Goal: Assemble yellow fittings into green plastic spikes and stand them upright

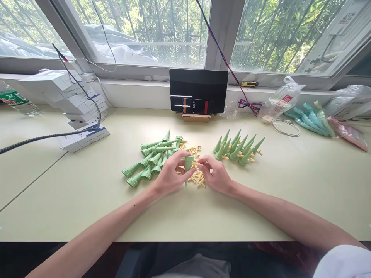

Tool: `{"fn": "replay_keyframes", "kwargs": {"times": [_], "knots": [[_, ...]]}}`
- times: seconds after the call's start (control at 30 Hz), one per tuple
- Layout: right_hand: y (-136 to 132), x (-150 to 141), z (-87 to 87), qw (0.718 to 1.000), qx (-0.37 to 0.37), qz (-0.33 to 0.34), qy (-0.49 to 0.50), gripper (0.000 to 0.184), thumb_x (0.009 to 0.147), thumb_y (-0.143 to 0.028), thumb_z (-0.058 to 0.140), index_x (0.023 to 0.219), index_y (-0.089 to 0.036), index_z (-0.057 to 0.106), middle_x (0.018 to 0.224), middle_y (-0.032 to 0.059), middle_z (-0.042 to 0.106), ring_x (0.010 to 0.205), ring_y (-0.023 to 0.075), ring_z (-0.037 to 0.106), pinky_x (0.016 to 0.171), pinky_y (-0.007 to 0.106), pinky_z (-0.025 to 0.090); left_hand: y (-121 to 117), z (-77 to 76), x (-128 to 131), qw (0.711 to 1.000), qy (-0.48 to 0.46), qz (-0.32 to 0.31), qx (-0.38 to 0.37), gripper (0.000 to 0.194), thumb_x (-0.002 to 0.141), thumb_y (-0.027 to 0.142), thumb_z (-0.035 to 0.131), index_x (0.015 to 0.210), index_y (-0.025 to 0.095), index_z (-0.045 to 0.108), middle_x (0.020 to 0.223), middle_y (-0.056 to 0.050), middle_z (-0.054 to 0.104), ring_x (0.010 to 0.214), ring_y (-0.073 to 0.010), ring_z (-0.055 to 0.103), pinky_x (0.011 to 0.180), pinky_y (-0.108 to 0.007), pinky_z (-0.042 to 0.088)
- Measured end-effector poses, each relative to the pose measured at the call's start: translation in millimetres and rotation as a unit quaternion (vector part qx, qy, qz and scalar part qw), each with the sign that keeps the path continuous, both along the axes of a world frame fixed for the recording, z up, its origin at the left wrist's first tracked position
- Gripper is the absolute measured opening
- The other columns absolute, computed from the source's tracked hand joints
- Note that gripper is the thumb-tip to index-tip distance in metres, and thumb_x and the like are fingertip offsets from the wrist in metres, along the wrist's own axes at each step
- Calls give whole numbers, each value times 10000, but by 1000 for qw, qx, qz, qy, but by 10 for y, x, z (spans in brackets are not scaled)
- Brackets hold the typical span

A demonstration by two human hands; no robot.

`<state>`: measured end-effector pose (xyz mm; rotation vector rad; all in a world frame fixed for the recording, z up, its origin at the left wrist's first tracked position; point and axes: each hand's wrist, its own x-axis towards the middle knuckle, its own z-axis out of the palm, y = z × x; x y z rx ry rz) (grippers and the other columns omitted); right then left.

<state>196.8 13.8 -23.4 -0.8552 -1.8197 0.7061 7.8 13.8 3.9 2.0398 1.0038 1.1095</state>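
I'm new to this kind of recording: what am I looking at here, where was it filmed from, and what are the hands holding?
There is no robot here, just a person's two bare hands. The single picture comes from a camera worn on the head, looking forward and down.

The left hand holds a green cone, wide end up and point down. The right hand holds a small yellow piece at the side of that wide end.

On the pale table, more green cones lie heaped to the left, beside loose yellow pieces. To the right, a group of cones stands points up, with yellow pieces showing among them. Behind are a dark screen and, in front of it, a phone.
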Motion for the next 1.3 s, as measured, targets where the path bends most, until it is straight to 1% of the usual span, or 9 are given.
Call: {"fn": "replay_keyframes", "kwargs": {"times": [0.23,0.47,0.57,0.63,0.73,0.83,1.03,1.13,1.3], "knots": [[6,26,3,999,28,-12,-42,215,997,-303,438,833,-194,525,678,-8,527,557,118,435,539,249,384,-15,-18,15,1000,-5,2,7,292,843,281,674,1094,200,550,1026,-49,564,614,-53,502,441,-152,434],[9,24,9,999,31,-11,-42,227,1001,-279,436,817,-189,534,674,-11,513,564,116,434,551,245,381,-12,-3,5,1000,6,7,-1,300,831,264,686,1093,196,554,966,-25,553,594,-47,481,448,-155,430],[5,14,15,999,18,-4,-27,156,991,-285,474,906,-183,556,729,-5,554,544,99,463,523,233,392,-5,16,1,1000,-2,12,-14,301,833,285,688,1084,190,553,920,-14,546,564,-43,471,421,-152,409],[1,7,18,1000,12,5,-14,115,980,-291,504,977,-186,550,798,7,587,517,82,471,496,226,395,-4,26,-1,999,-15,13,-31,308,835,305,689,1083,191,547,940,-20,554,560,-44,491,419,-155,424],[-4,0,23,1000,11,6,-4,97,974,-285,513,993,-193,538,857,20,604,507,72,475,487,225,400,-6,30,-6,999,-22,13,-42,318,836,321,691,1087,190,545,968,-30,566,566,-47,511,424,-160,444],[-6,-3,24,1000,9,1,-4,90,974,-274,507,953,-191,537,818,12,591,522,81,491,501,229,403,-5,23,-9,999,-9,11,-39,323,837,313,688,1100,191,545,938,-25,569,556,-45,489,409,-151,418],[-2,8,2,1000,11,-8,-19,105,971,-266,498,910,-190,537,771,11,579,571,107,505,530,239,413,-2,7,2,1000,4,11,11,299,840,303,676,1097,193,571,962,-39,572,577,-49,470,420,-152,414],[3,16,-5,999,19,-9,-27,131,977,-273,482,892,-191,537,754,9,570,590,115,492,550,242,414,-6,1,8,1000,5,13,10,305,838,305,678,1102,193,574,975,-43,575,580,-50,474,420,-154,408],[7,24,7,998,44,-8,-43,180,992,-265,442,842,-197,513,694,-9,505,572,119,426,541,249,366,-19,-9,17,1000,1,15,1,306,832,290,683,1098,198,562,1004,-43,575,600,-55,500,443,-162,433]]}}
